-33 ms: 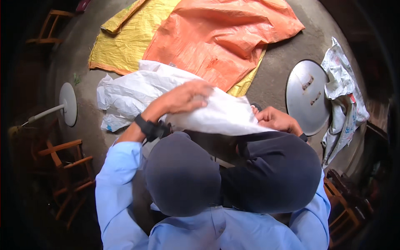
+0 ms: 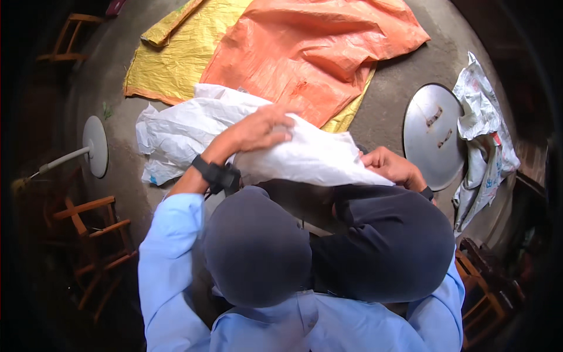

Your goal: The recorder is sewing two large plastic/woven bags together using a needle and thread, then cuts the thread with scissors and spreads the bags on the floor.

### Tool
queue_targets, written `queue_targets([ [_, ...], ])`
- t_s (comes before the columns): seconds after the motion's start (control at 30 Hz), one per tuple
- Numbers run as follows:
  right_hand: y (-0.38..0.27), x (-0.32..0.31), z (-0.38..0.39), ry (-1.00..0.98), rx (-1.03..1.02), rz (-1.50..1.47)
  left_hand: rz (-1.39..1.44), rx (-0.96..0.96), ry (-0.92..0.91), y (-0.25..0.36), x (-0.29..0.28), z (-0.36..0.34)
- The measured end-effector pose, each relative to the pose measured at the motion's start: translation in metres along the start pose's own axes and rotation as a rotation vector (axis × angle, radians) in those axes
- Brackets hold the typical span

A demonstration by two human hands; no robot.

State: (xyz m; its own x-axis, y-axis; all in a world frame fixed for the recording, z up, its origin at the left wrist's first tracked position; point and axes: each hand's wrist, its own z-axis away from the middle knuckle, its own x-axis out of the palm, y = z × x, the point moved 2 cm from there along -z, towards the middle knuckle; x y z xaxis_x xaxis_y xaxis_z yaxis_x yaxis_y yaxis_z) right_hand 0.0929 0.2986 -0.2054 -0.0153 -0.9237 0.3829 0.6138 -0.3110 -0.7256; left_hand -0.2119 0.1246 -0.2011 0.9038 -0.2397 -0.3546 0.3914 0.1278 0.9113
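A white woven plastic sack [image 2: 319, 154] stretches across in front of my knees, crumpled on the left and smoother on the right. My left hand [image 2: 258, 130] lies over its upper side, fingers apart and slightly curled, their tips blurred. At the sack's right end my right hand [image 2: 390, 165] is closed, pinching the edge between thumb and fingers. Just beyond lie an orange sack [image 2: 311, 50] and a yellow sack [image 2: 164, 67], spread flat and partly overlapping. Under the white sack's near edge it is dark, and what is there is hidden.
To the right, a round metal lid [image 2: 431, 138] with two handles lies on the concrete floor [image 2: 404, 76], beside a crumpled printed white sack [image 2: 484, 129]. On the left are a pale disc on a rod [image 2: 95, 146] and a wooden chair [image 2: 97, 220]. Another wooden chair [image 2: 478, 287] stands at lower right.
My left hand has shifted slightly left. The white sack's near edge has lifted a little, while my right hand keeps its pinch at the right end.
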Motion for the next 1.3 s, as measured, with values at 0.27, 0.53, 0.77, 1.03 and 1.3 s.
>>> queue_targets([
  [0.27, -0.058, 0.010, -0.040, 0.009, -0.018, 0.081, 0.738, -0.516, -0.724, -0.072, 0.139, 0.087],
  [0.53, -0.036, -0.034, -0.075, 0.478, -0.136, 0.633, 0.415, -0.418, 0.094, -0.058, 0.074, 0.054],
  [0.77, -0.026, -0.071, -0.082, 0.697, -0.196, 0.591, 0.590, -0.432, 0.345, -0.075, 0.049, 0.004],
  [1.03, -0.024, -0.094, -0.118, 0.670, -0.103, 0.748, 0.490, -0.552, 0.332, -0.112, 0.079, -0.014],
  [1.3, -0.045, -0.094, -0.163, 0.687, -0.001, 0.937, 0.519, -0.426, 0.426, -0.116, 0.085, -0.027],
])
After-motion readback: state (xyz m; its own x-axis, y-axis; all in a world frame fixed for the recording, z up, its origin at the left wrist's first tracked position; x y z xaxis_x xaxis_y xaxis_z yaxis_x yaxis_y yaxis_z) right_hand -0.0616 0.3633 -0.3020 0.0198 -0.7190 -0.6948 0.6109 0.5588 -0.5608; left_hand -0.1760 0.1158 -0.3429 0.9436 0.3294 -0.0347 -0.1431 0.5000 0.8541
